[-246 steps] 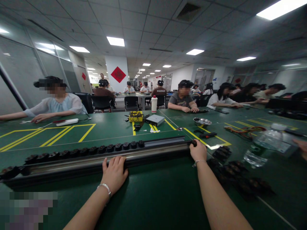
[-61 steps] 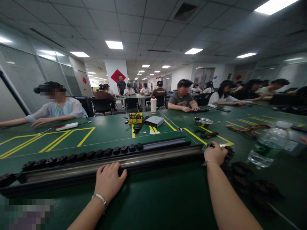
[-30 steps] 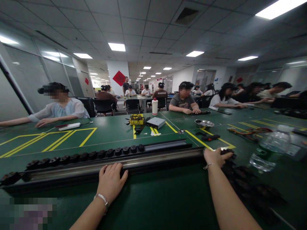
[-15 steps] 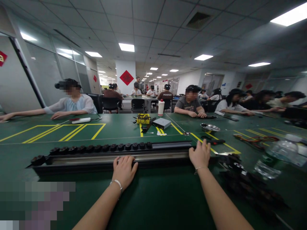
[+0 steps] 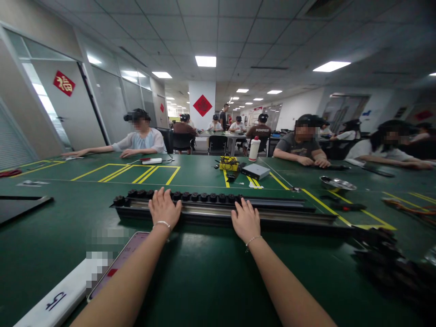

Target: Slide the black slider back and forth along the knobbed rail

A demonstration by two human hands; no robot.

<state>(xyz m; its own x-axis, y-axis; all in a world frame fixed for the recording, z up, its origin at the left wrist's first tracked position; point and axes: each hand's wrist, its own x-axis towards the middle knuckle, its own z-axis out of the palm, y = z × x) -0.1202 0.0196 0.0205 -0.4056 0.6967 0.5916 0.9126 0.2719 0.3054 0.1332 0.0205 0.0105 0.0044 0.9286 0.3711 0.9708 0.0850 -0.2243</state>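
A long black rail (image 5: 282, 213) with a silver groove lies across the green table (image 5: 211, 277) in front of me. A row of several black round parts (image 5: 200, 197) sits along its far left portion. My left hand (image 5: 164, 208) rests flat on the rail near its left end, fingers spread over the round parts. My right hand (image 5: 245, 220) lies flat on the rail near the row's right end, fingers stretched out. Neither hand holds anything. A pile of loose black parts (image 5: 388, 259) lies at the right.
A phone (image 5: 119, 261) and a white label strip (image 5: 57, 297) lie at the near left. Beyond the rail are a yellow box (image 5: 229, 163), a grey box (image 5: 255, 170), a white bottle (image 5: 253, 149) and a metal bowl (image 5: 337, 183). Several people sit around the tables.
My right hand left the loose parts pile and slid left along the rail to the row of round parts. My view turned left, and the phone came into sight.
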